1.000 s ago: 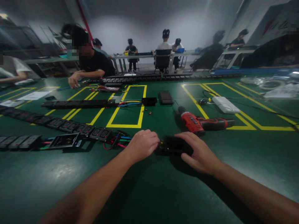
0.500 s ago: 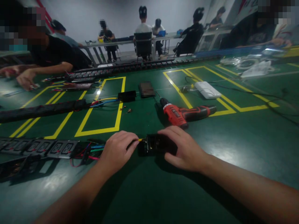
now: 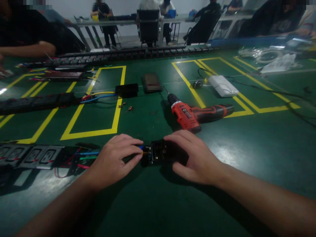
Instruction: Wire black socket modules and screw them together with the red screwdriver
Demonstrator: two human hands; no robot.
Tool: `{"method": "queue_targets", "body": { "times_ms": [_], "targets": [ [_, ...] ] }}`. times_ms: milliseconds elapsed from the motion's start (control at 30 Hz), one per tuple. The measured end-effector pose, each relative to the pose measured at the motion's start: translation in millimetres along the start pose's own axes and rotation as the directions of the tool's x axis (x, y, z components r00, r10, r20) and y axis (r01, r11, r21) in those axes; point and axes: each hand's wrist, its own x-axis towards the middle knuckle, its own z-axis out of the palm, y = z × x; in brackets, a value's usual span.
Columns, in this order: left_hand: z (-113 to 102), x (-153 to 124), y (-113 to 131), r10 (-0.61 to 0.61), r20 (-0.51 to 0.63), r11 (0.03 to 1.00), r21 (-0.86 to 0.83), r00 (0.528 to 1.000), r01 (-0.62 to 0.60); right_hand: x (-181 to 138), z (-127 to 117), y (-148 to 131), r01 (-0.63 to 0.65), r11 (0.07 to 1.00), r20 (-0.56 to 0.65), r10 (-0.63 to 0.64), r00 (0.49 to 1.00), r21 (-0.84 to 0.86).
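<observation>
Closed at the thumb and fingertips, my left hand (image 3: 115,161) pinches thin wires (image 3: 145,153), one yellow and one blue, at the left end of a small black plastic housing (image 3: 158,152). My right hand (image 3: 195,158) wraps round the housing's right side, thumb in front and fingers behind. Metal parts glint inside its open top. Behind my left hand, blue, green and red wires (image 3: 86,158) come from a black socket strip (image 3: 40,156) lying at the left. Their run beneath the hand is hidden.
A red and black cordless drill (image 3: 189,117) lies beyond my right hand. Farther off are small brass-coloured pieces (image 3: 130,108), another black housing (image 3: 127,90), a dark box (image 3: 152,82) and a white power adapter (image 3: 223,86). Co-workers sit around the green table (image 3: 153,204).
The view has tipped down and shifted slightly. My left hand has turned and its fingers have spread a little at the wires; a blue wire now shows beside the yellow one. My right hand keeps its grip.
</observation>
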Motion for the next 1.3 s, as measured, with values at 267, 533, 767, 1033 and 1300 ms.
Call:
{"method": "queue_targets", "body": {
  "times_ms": [267, 533, 767, 1033, 1300],
  "targets": [
    [-0.7, -1.6, 4.7, -0.037, 0.051, 0.999, -0.001, 0.998, 0.037, 1.2, -1.5, -2.5, 0.015, 1.0, 0.012, -0.015, 1.0, -0.001],
    [5.8, -2.0, 5.9, -0.044, -0.099, 0.999, 0.021, 0.994, 0.047, -2.0, -1.4, -5.3, 0.02, 1.0, 0.019, -0.02, 1.0, -0.023],
    [4.6, -1.7, 5.9, -0.031, -0.162, 1.0, -0.004, 0.986, 0.031, -3.3, -0.5, -6.0, -0.051, 0.995, -0.045, 0.048, 0.998, -0.08],
    [3.8, -3.2, 5.1, 0.0, -0.192, 1.0, -0.029, 0.981, -0.005, -4.3, 1.5, -6.0, -0.051, 0.997, -0.066, 0.047, 0.997, -0.059],
    [3.7, -3.7, 0.3, 0.053, -0.22, 0.998, -0.012, 0.974, -0.057, -4.2, 1.0, -7.0, -0.078, 0.996, -0.106, 0.072, 0.992, -0.049]
  ]
}}
